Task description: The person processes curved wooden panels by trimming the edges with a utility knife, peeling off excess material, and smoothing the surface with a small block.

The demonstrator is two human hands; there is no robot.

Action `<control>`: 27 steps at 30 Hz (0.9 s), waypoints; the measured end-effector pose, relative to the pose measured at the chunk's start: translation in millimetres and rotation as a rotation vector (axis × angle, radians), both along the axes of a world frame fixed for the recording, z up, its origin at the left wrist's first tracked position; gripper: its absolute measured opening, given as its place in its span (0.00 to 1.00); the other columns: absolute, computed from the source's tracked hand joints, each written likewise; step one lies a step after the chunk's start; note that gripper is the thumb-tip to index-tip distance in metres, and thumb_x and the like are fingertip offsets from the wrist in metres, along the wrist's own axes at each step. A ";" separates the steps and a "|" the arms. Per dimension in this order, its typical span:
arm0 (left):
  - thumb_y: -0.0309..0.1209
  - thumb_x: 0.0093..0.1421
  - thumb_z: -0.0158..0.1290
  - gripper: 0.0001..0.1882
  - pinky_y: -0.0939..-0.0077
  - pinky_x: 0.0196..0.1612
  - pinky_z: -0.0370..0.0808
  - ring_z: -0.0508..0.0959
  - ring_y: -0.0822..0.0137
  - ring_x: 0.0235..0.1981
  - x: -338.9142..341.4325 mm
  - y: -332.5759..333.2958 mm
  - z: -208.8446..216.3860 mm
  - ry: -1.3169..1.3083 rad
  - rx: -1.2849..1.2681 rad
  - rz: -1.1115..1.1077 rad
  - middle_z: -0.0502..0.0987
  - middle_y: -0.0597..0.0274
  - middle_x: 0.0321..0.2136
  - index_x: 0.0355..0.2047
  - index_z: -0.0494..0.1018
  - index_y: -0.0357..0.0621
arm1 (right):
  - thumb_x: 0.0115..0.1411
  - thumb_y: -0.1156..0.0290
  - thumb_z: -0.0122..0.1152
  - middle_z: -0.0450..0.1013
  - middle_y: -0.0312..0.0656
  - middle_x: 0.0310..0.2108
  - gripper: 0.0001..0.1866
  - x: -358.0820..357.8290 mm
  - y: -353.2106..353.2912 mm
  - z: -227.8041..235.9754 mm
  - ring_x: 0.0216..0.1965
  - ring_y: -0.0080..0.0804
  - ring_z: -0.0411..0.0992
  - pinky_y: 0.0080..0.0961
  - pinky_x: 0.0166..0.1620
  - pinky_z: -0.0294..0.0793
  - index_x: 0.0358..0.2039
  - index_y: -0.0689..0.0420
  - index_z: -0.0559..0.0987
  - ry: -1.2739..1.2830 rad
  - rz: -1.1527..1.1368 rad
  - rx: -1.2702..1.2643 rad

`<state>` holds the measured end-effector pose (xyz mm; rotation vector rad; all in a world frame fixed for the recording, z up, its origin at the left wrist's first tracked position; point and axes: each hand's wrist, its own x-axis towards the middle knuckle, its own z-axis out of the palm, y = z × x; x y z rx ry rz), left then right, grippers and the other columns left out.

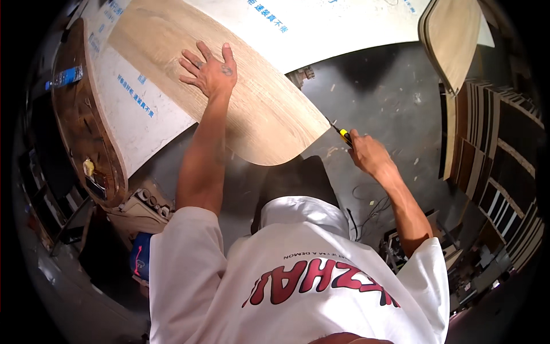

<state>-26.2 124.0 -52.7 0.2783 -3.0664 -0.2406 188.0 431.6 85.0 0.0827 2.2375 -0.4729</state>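
Observation:
A long light wood-grain board (pixel 269 109) with a rounded near end lies across the white sheet, and that end overhangs toward me. My left hand (pixel 213 73) rests flat on it with fingers spread, holding nothing. At the board's right-hand corner my right hand (pixel 369 153) is closed around a yellow-and-black utility knife (pixel 344 135). Its thin dark tip reaches the edge there; whether it touches cannot be made out. The right palm hides part of the handle.
A white printed sheet (pixel 344 28) spreads beneath the board. To the left stands a brown worktop (pixel 86 123) with small items on it. Shaped wood panels (pixel 455 40) are stacked at the upper right, above racked strips (pixel 487 155). Cables (pixel 369 203) lie on the grey floor.

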 end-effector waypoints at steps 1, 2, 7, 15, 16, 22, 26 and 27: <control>0.62 0.65 0.32 0.43 0.30 0.65 0.30 0.34 0.37 0.70 -1.8 1.4 2.1 -0.006 0.019 0.010 0.38 0.32 0.69 0.70 0.48 0.46 | 0.60 0.73 0.52 0.75 0.61 0.29 0.10 -0.3 2.4 -2.6 0.33 0.63 0.74 0.53 0.38 0.74 0.39 0.65 0.69 0.014 -0.005 -0.011; 0.62 0.65 0.32 0.43 0.29 0.64 0.30 0.34 0.36 0.70 -3.2 3.5 4.6 -0.013 0.038 0.019 0.38 0.31 0.69 0.70 0.48 0.45 | 0.60 0.72 0.52 0.75 0.61 0.29 0.10 -0.5 5.2 -5.5 0.33 0.62 0.74 0.53 0.38 0.74 0.39 0.65 0.69 0.027 -0.011 -0.021; 0.61 0.65 0.33 0.43 0.28 0.64 0.31 0.35 0.35 0.70 -2.2 19.1 11.1 -0.013 0.040 0.003 0.39 0.31 0.69 0.70 0.48 0.43 | 0.58 0.71 0.55 0.78 0.51 0.30 0.11 81.0 21.1 -140.2 0.34 0.54 0.77 0.48 0.37 0.76 0.41 0.60 0.73 0.009 0.155 0.067; 0.59 0.65 0.36 0.41 0.30 0.65 0.32 0.39 0.38 0.70 -2.8 9.0 1.4 0.044 -0.033 0.033 0.42 0.32 0.69 0.69 0.51 0.42 | 0.65 0.71 0.58 0.74 0.48 0.47 0.17 95.6 -39.5 -139.8 0.37 0.29 0.76 0.22 0.35 0.76 0.52 0.63 0.70 0.320 -1.559 -0.907; 0.58 0.65 0.36 0.41 0.30 0.65 0.32 0.40 0.37 0.70 -0.7 3.1 5.3 0.059 -0.062 0.043 0.43 0.32 0.68 0.69 0.52 0.42 | 0.66 0.66 0.58 0.73 0.49 0.50 0.21 74.3 -59.1 -113.3 0.38 0.29 0.76 0.21 0.36 0.76 0.55 0.64 0.68 0.369 -1.572 -0.928; 0.57 0.68 0.30 0.40 0.29 0.64 0.30 0.35 0.39 0.71 1.5 -2.3 31.6 -0.052 -0.008 0.050 0.38 0.34 0.69 0.70 0.46 0.41 | 0.65 0.64 0.60 0.70 0.34 0.31 0.27 56.1 -106.0 -101.0 0.28 0.21 0.68 0.19 0.31 0.68 0.61 0.60 0.67 0.514 -1.480 -0.899; 0.55 0.68 0.31 0.39 0.26 0.62 0.28 0.34 0.36 0.70 0.8 -1.6 39.9 -0.065 0.078 0.064 0.38 0.33 0.69 0.70 0.46 0.40 | 0.64 0.64 0.62 0.70 0.34 0.30 0.25 56.3 -106.7 -110.8 0.25 0.20 0.67 0.19 0.28 0.67 0.59 0.57 0.68 0.560 -1.482 -0.795; 0.55 0.67 0.32 0.39 0.25 0.62 0.28 0.34 0.36 0.70 3.9 -5.8 33.2 -0.064 0.100 0.045 0.38 0.32 0.69 0.70 0.47 0.41 | 0.63 0.64 0.62 0.69 0.33 0.29 0.25 54.8 -109.5 -112.7 0.24 0.21 0.66 0.19 0.28 0.66 0.58 0.56 0.68 0.585 -1.496 -0.806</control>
